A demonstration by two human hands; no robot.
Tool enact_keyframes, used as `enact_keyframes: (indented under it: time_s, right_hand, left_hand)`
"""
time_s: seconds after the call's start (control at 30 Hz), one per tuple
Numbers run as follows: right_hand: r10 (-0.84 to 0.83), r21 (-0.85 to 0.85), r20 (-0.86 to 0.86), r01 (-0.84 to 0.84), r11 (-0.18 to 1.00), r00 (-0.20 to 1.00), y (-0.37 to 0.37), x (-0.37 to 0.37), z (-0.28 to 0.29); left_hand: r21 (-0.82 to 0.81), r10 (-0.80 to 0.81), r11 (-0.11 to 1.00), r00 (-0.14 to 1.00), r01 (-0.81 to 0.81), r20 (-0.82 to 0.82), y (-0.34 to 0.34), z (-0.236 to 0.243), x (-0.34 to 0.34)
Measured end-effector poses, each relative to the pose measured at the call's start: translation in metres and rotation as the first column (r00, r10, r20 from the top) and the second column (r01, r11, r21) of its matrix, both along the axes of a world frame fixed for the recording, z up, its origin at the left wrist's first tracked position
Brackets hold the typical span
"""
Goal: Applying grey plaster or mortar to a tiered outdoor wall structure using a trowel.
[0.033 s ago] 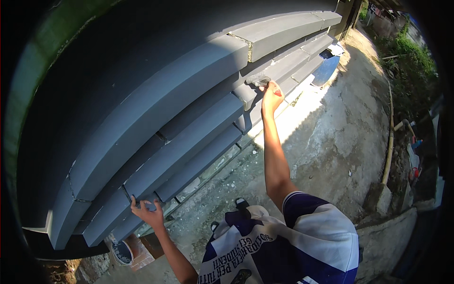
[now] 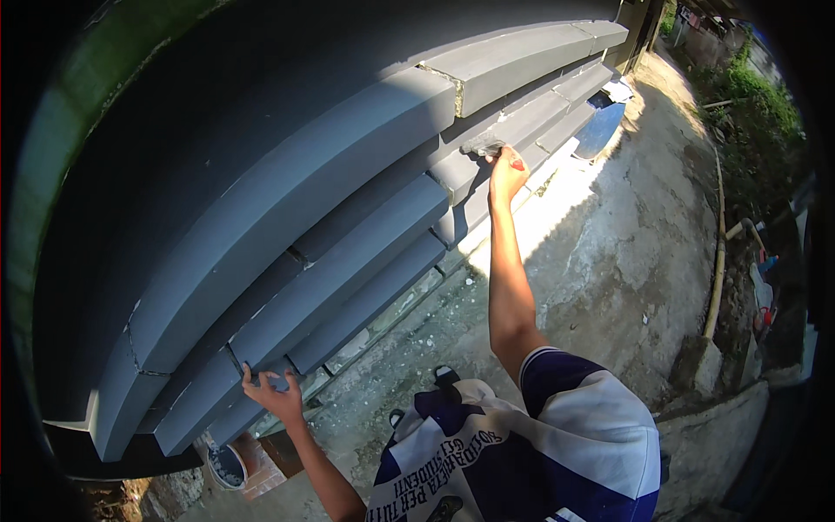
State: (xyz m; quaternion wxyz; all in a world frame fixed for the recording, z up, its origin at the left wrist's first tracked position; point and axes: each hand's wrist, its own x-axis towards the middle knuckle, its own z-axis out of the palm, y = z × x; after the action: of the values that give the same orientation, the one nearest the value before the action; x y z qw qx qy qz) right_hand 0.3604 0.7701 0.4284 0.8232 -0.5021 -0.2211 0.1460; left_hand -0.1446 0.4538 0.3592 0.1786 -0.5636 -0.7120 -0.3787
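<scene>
Concrete paving (image 2: 600,252) fills the right of my view, partly shaded and partly sunlit, and a blue drum (image 2: 602,130) stands beyond the far end of the blockwork. Along the dark wall (image 2: 209,113) I see grey moulding (image 2: 296,165) in stepped tiers of long blocks, bent by my wide lens.

From my remote seat I find the right hand (image 2: 507,178) out at the middle tiers, its fingers closed round a small grey-smeared tool (image 2: 481,148), perhaps a scraper — I cannot tell whether its edge touches the block behind it. The left hand (image 2: 277,400) is at the nearer, lower tiers, fingers spread and bent beside a block joint (image 2: 232,355); I see nothing gripped there. A pail (image 2: 210,465) with grey paste in it sits on the ground below.

I judge the work to be partway along. Most block faces look smooth and evenly grey, so their surfacing seems largely done. What seems left is the jointing: a rough, pale gap (image 2: 458,94) in the top tier looks unfilled, a ragged seam (image 2: 299,256) shows lower down, and dark lines part other blocks.
</scene>
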Motion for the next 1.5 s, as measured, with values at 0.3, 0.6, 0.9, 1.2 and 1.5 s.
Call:
enact_keyframes:
  time_s: [0.3, 0.6, 0.9, 1.2, 1.5]
  right_hand:
    - [0.079, -0.181, 0.241, -0.035, 0.983, 0.967, 0.025, 0.025, 0.001]
    - [0.096, -0.026, 0.026, -0.096, 0.995, 0.995, 0.02, 0.09, -0.014]
    - [0.012, -0.023, 0.198, -0.007, 1.0, 0.98, 0.031, 0.038, -0.028]
    - [0.304, -0.162, 0.25, -0.27, 0.949, 0.919, 0.025, 0.081, -0.03]
    - [0.009, 0.017, -0.024, -0.008, 1.0, 1.0, 0.067, 0.089, -0.049]
  left_hand:
    - [-0.098, 0.03, 0.995, 0.998, -0.024, 0.064, -0.009, -0.001, 0.003]
    - [-0.073, 0.018, 0.997, 0.999, -0.015, 0.031, -0.002, -0.002, 0.006]
    - [-0.068, 0.054, 0.996, 0.998, -0.056, -0.038, 0.005, -0.006, 0.01]
    - [-0.053, 0.039, 0.998, 0.999, -0.04, -0.017, 0.001, -0.014, -0.001]
    - [-0.033, 0.036, 0.999, 0.996, -0.039, -0.084, 0.004, -0.007, 0.009]
